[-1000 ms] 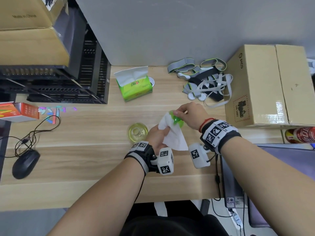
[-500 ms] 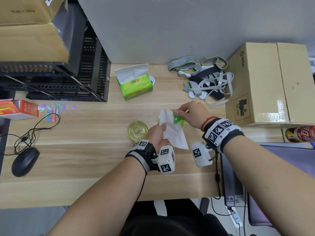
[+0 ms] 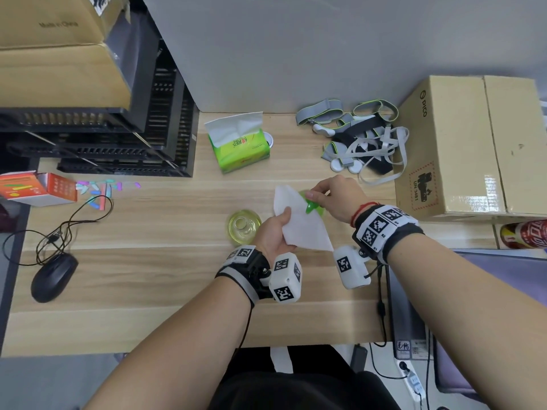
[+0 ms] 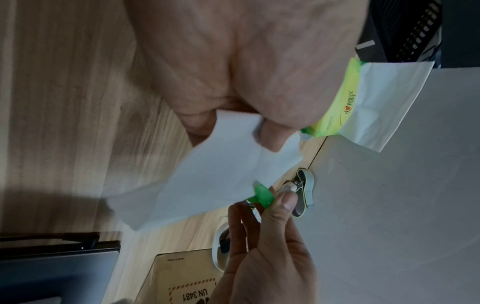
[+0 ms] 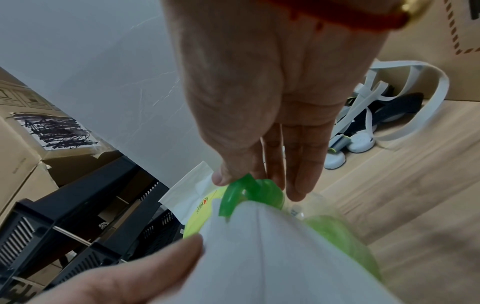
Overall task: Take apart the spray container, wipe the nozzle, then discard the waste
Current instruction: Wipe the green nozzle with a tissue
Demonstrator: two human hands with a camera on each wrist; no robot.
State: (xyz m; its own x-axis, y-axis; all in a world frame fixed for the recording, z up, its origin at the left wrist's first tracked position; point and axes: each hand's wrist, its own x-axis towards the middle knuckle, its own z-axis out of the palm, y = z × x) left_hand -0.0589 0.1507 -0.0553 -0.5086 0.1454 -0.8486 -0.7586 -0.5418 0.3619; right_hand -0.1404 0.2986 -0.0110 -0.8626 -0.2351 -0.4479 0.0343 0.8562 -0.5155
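Right grip [image 3: 334, 196] pinching green nozzle [image 3: 311, 206] between thumb and fingertips. Left grip [image 3: 273, 232] clamped on white tissue [image 3: 299, 226], just beside nozzle. Bottle [image 3: 243, 226] left of both, on worktop [image 3: 148, 261].

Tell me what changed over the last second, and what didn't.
The tissue, bunched over the green nozzle a second ago, has opened out and slid off it toward the left hand. The right hand keeps its grip on the nozzle. The bottle and tissue pack stayed put.

nozzle [image 3: 311, 206]: green | tissue [image 3: 299, 229]: white | bottle [image 3: 244, 226]: clear yellow | mouse [image 3: 53, 276]: black
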